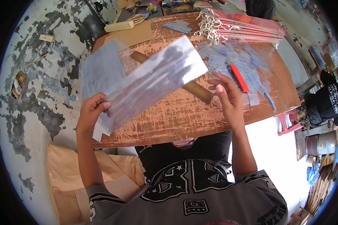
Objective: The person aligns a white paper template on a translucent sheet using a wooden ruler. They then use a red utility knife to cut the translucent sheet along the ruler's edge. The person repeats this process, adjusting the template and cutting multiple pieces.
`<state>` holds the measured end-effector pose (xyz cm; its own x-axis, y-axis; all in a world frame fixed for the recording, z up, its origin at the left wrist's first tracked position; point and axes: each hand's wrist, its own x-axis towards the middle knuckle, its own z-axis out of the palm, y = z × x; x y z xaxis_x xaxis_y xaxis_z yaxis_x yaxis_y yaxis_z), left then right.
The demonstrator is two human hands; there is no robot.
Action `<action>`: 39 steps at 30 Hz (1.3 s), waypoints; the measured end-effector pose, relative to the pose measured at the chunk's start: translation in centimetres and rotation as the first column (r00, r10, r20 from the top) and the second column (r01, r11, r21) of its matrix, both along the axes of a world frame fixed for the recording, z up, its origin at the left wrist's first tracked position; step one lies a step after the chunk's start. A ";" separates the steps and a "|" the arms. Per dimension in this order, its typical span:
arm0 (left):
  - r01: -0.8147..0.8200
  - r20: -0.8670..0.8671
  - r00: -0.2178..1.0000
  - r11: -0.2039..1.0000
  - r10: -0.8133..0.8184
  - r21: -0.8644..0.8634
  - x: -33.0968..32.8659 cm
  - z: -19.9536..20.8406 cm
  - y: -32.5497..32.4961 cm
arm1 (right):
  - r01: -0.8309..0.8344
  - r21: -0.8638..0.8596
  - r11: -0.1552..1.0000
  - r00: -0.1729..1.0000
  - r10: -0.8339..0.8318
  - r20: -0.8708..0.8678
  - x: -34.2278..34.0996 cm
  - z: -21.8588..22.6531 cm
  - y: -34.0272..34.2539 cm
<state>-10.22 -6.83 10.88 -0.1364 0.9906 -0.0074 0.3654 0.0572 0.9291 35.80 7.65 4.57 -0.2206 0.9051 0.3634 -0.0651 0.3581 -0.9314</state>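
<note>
My left hand (93, 111) pinches the near left corner of a clear, shiny plastic sheet (157, 75), which slants up to the right above the table. Off the sheet's right end, my right hand (229, 95) is raised with its fingers apart and nothing in it. Partly covered by the sheet, a flat brown strip like a wooden ruler (199, 93) lies on the table, one end close to my right fingertips. A stack of larger clear sheets (101, 67) rests beyond my left hand. Small white pieces (102, 127) lie below that hand at the table edge.
Beyond my right hand, a red-handled cutter (239, 78) lies among scattered clear plastic pieces (255, 63). Red bundles with white cords (248, 28) occupy the far right of the worn brown table (169, 123). A cream power strip (119, 26) sits on cardboard (135, 36) at the far left.
</note>
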 end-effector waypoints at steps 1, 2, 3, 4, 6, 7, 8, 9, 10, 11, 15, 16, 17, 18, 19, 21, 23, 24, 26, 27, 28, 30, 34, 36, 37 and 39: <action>0.021 0.015 1.000 1.000 -0.021 -0.022 0.6 0.2 -0.2 | -0.098 -0.060 0.993 0.990 0.091 -0.112 -0.6 0.5 -0.1; 0.042 0.030 0.999 0.998 -0.041 -0.042 1.0 0.3 -0.3 | -0.132 -0.130 0.983 0.983 0.113 -0.147 -1.2 0.6 -0.1; 0.067 0.018 0.998 0.995 -0.066 -0.075 1.1 0.3 -0.3 | -0.182 -0.195 0.964 0.977 0.154 -0.150 -1.3 0.8 -0.1; 0.092 0.006 0.996 0.990 -0.092 -0.108 1.3 0.2 -0.2 | -0.230 -0.258 0.938 0.969 0.195 -0.155 -1.2 1.2 -0.2; 0.141 -0.022 0.989 0.976 -0.147 -0.163 0.9 -0.2 0.1 | -0.276 -0.345 0.897 0.959 0.232 -0.165 -1.8 1.2 -0.4; 0.170 -0.036 0.983 0.968 -0.179 -0.185 0.3 -0.6 0.4 | -0.285 -0.357 0.890 0.957 0.248 -0.148 -1.9 1.5 -0.5; 0.197 -0.049 0.976 0.955 -0.213 -0.221 -0.1 -1.0 0.3 | -0.295 -0.380 0.877 0.955 0.261 -0.137 -1.8 1.4 -1.0; 0.193 -0.023 0.979 0.954 -0.203 -0.230 -0.4 -1.4 0.3 | -0.303 -0.404 0.863 0.953 0.275 -0.127 -1.8 1.4 -1.4; 0.188 0.004 0.981 0.952 -0.193 -0.240 -0.6 -1.7 0.3 | -0.342 -0.395 0.853 0.939 0.300 -0.166 -2.0 1.4 -1.7; 0.186 0.027 0.982 0.951 -0.185 -0.249 -0.8 -1.8 0.5 | -0.347 -0.400 0.848 0.937 0.301 -0.175 -2.1 1.7 -2.2; 0.203 0.013 0.978 0.926 -0.210 -0.320 -1.1 -2.2 1.2 | -0.358 -0.431 0.828 0.933 0.301 -0.198 -2.2 2.2 -3.7; 0.182 -0.045 0.978 0.935 -0.205 -0.306 -1.1 -2.5 1.3 | -0.359 -0.440 0.823 0.933 0.301 -0.200 -2.2 2.1 -3.9; 0.159 -0.099 0.976 0.945 -0.194 -0.286 -1.0 -2.8 1.5 | -0.346 -0.431 0.833 0.937 0.287 -0.197 -2.1 2.1 -4.1; 0.162 -0.093 0.976 0.944 -0.196 -0.287 -1.0 -3.0 1.6 | -0.333 -0.422 0.843 0.942 0.274 -0.195 -2.2 2.0 -4.2; 0.163 -0.087 0.977 0.943 -0.196 -0.289 -1.0 -3.2 1.6 | -0.321 -0.413 0.852 0.946 0.263 -0.192 -2.2 1.9 -4.4; 0.166 -0.047 0.981 0.945 -0.187 -0.283 -1.0 -3.3 1.7 | -0.207 -0.374 0.904 0.974 0.157 -0.161 -2.5 1.6 -4.5; 0.167 0.023 0.986 0.948 -0.167 -0.271 -0.7 -3.1 1.6 | -0.107 -0.361 0.927 0.985 0.049 -0.164 -2.6 1.1 -4.3; 0.175 0.014 0.984 0.947 -0.178 -0.268 -0.8 -3.0 1.6 | -0.063 -0.369 0.927 0.984 -0.005 -0.180 -2.4 0.6 -4.0; 0.192 -0.002 0.980 0.947 -0.199 -0.258 -1.2 -2.6 2.0 | 0.032 -0.399 0.916 0.977 -0.112 -0.180 -1.8 0.6 -3.4; 0.157 0.014 0.987 0.959 -0.158 -0.238 -1.0 -2.3 1.7 | 0.049 -0.379 0.924 0.976 -0.124 -0.177 -1.4 0.3 -3.1; 0.122 0.031 0.992 0.968 -0.118 -0.218 -0.8 -2.0 1.2 | 0.066 -0.358 0.931 0.975 -0.136 -0.174 -1.2 -0.2 -2.9; 0.104 0.095 0.991 0.985 -0.091 -0.138 -1.5 -2.3 0.5 | 0.093 -0.324 0.941 0.967 -0.163 -0.194 -0.8 -0.8 -2.4; -0.227 0.438 0.880 0.973 0.183 0.049 1.2 -4.3 -0.7 | 0.227 -0.353 0.908 0.939 -0.299 -0.167 0.2 0.2 -1.7; -0.362 0.538 0.799 0.929 0.269 0.073 2.8 -6.0 -1.6 | 0.267 -0.326 0.907 0.929 -0.333 -0.164 0.6 0.1 -1.2; -0.393 0.588 0.757 0.917 0.285 0.062 4.0 -6.5 -2.1 | 0.291 -0.313 0.904 0.922 -0.352 -0.159 0.8 0.0 -1.0; -0.443 0.682 0.663 0.896 0.309 0.025 6.6 -7.8 -3.0 | 0.299 -0.287 0.910 0.917 -0.357 -0.178 1.0 0.0 -1.0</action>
